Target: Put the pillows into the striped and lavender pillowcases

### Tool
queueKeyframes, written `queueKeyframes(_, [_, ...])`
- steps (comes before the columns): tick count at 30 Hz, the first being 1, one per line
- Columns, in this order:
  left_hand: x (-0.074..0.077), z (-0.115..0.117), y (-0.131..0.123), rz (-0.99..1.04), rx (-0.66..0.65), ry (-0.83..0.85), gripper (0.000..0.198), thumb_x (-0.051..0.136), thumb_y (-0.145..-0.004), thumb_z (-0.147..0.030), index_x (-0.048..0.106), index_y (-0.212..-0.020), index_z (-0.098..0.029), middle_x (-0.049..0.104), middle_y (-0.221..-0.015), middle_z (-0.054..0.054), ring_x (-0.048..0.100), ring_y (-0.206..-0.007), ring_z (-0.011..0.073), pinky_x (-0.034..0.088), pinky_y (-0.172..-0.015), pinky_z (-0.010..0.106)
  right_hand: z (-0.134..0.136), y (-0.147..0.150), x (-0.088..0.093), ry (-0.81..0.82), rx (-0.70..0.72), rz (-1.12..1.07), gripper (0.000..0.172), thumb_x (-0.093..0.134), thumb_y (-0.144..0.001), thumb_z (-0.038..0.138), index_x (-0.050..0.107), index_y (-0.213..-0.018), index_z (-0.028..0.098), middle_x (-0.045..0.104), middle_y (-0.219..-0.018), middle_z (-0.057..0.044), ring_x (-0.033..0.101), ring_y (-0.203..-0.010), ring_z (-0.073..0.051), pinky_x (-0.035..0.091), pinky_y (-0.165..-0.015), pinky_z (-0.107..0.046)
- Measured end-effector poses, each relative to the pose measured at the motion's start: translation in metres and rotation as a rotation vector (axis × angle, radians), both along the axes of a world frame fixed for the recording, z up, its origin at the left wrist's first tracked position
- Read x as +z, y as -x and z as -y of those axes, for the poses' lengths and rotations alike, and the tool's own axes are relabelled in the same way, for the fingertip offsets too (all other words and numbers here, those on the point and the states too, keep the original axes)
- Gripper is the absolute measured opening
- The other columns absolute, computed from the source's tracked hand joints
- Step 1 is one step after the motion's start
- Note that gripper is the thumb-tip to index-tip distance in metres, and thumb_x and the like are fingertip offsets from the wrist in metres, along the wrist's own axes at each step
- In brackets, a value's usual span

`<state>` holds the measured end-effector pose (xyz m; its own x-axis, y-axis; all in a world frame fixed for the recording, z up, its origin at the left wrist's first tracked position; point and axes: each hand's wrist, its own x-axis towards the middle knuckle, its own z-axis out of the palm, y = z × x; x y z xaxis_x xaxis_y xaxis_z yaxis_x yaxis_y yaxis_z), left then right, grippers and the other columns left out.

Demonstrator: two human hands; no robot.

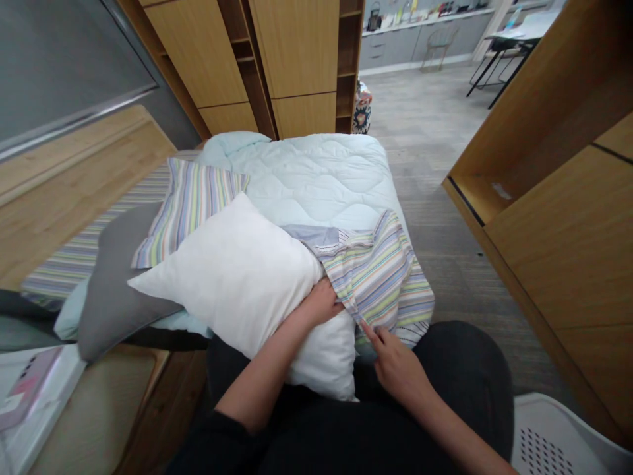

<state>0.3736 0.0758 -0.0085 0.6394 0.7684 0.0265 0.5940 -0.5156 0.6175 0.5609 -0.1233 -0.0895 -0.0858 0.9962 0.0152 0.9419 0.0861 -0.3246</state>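
A white pillow (232,277) lies across a bed, its lower end pulled toward my body. My left hand (320,302) rests on this pillow, with its fingers hidden at the edge of a striped pastel pillowcase (378,277). That loose case lies beside the pillow. My right hand (397,366) is just below it, with fingertips touching its lower hem. A second striped pillow (190,214) and a grey pillow (119,284) lie farther left, on a pale blue quilted duvet (309,178).
A wooden wardrobe panel (558,227) stands to the right. Wooden cabinets (297,56) rise beyond the bed. A white boxed item (34,402) sits at lower left on a wooden surface (93,409). A white perforated chair (558,439) stands at lower right.
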Motion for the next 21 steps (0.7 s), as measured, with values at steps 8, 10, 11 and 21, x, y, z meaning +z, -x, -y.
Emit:
queueKeyframes(8, [-0.008,0.091,0.14,0.279,-0.132,0.858,0.062,0.048,-0.102,-0.071,0.075,-0.092,-0.016,0.073,-0.085,0.012,0.069,-0.075,0.0207,0.056,-0.071,0.034,0.025,-0.037,-0.028,-0.031,-0.335,-0.025,0.021,0.05,-0.1,0.03,0.059,-0.117,0.023,0.071,-0.11,-0.01,0.071,-0.093,-0.029,0.05,-0.073,-0.04])
queueKeyframes(10, [-0.036,0.105,0.167,0.04,-0.13,1.101,0.076,0.043,-0.098,-0.082,0.073,-0.084,-0.014,0.067,-0.07,0.008,0.058,-0.056,0.0156,0.045,-0.055,0.029,0.008,-0.036,-0.024,0.004,-0.35,-0.04,0.012,0.051,-0.099,0.033,0.058,-0.102,0.023,0.069,-0.1,-0.007,0.068,-0.086,-0.028,0.046,-0.069,-0.038])
queueKeyframes(11, [-0.051,0.111,0.176,-0.074,-0.087,1.129,0.079,0.044,-0.094,-0.087,0.074,-0.088,-0.013,0.068,-0.072,0.008,0.057,-0.055,0.015,0.043,-0.054,0.028,0.001,-0.034,-0.023,0.01,-0.361,-0.054,0.011,0.053,-0.098,0.034,0.057,-0.097,0.024,0.067,-0.097,-0.007,0.066,-0.083,-0.027,0.044,-0.067,-0.038])
queueKeyframes(21, [-0.134,0.151,0.072,0.596,0.391,1.353,0.076,0.099,-0.053,-0.061,0.08,-0.119,-0.028,0.066,-0.149,0.013,0.059,-0.141,0.0401,0.048,-0.118,0.049,-0.015,-0.006,-0.01,-0.223,-0.27,-0.499,0.018,0.054,-0.089,0.018,0.063,-0.103,0.023,0.064,-0.101,-0.008,0.063,-0.102,-0.029,0.051,-0.091,-0.042])
